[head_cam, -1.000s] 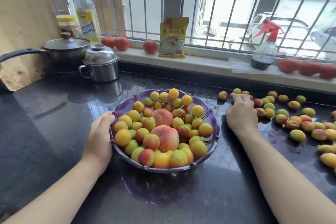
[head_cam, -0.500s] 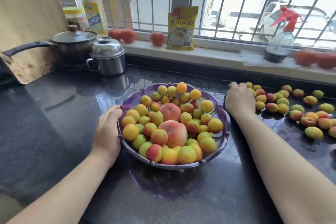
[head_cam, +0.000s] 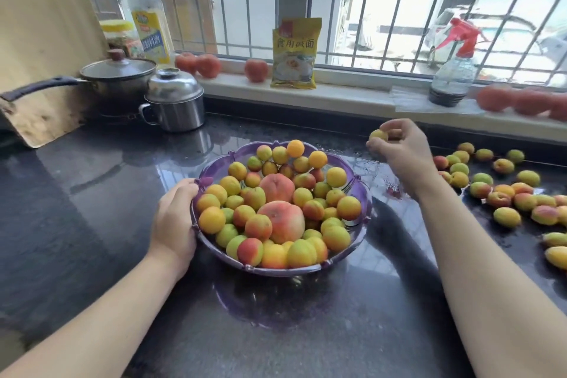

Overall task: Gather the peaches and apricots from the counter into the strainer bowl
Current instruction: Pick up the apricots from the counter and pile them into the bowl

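Note:
A purple strainer bowl (head_cam: 361, 193) stands on the dark counter, heaped with several apricots and two larger peaches (head_cam: 283, 219). My left hand (head_cam: 175, 221) grips the bowl's left rim. Raised just right of the bowl's far side, my right hand (head_cam: 402, 150) pinches a small yellow apricot (head_cam: 378, 135) in its fingertips. Several loose apricots (head_cam: 506, 190) lie scattered on the wet counter to the right of that hand.
A lidded saucepan (head_cam: 118, 75) and a steel pot (head_cam: 173, 100) stand at the back left by a wooden board (head_cam: 40, 40). On the windowsill sit an oil bottle (head_cam: 148, 21), tomatoes (head_cam: 256, 70), a yellow packet (head_cam: 294, 54) and a spray bottle (head_cam: 452, 70).
My right hand lifted off the counter's fruit pile with an apricot in its fingers and moved toward the bowl. My left hand stayed on the rim.

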Available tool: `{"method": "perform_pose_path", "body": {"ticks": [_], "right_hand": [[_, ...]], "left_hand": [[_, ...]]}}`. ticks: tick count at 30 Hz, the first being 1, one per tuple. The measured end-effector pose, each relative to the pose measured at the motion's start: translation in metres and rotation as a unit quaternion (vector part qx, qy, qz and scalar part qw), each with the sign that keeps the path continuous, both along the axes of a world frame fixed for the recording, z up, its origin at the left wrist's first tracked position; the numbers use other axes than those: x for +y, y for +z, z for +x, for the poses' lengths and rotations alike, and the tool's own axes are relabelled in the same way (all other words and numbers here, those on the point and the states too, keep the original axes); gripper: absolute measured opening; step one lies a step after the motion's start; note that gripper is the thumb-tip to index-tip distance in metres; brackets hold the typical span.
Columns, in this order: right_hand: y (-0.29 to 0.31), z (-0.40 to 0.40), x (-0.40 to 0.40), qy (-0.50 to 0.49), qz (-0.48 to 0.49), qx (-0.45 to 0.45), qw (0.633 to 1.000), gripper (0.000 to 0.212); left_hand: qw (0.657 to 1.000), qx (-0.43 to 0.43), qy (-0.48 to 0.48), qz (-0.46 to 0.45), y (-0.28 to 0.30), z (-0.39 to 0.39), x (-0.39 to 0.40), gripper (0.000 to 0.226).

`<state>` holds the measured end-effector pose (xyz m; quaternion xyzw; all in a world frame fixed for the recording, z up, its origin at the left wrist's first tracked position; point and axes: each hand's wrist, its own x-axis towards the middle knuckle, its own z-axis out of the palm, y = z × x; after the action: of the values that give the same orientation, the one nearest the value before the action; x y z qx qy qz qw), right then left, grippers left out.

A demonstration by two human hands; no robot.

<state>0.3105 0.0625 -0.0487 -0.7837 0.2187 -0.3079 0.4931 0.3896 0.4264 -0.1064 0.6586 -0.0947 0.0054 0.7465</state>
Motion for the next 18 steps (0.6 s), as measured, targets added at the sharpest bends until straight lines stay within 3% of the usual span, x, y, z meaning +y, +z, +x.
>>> {"method": "perform_pose_path", "body": {"ticks": [3, 9, 13, 18], "right_hand": [[0.042, -0.010, 0.030, 0.097, 0.013, -0.007, 0.995, 0.029], [0.076, -0.013, 0.099, 0.220, -0.179, 0.090, 0.955, 0.022], [0.065, 0.001, 0.117, 0.228, -0.285, 0.116, 0.924, 0.022], [0.042, 0.029, 0.125, 0.213, -0.431, 0.171, 0.860, 0.025]], "left_hand": [[1.000, 0.007, 0.006, 0.004, 0.001, -0.001, -0.001, 0.030], [1.000, 0.007, 0.011, 0.014, 0.002, -0.003, -0.001, 0.028], [0.999, -0.005, 0.028, 0.025, 0.002, -0.004, -0.003, 0.028], [0.998, -0.001, 0.034, 0.056, 0.005, -0.006, -0.002, 0.030]]}}
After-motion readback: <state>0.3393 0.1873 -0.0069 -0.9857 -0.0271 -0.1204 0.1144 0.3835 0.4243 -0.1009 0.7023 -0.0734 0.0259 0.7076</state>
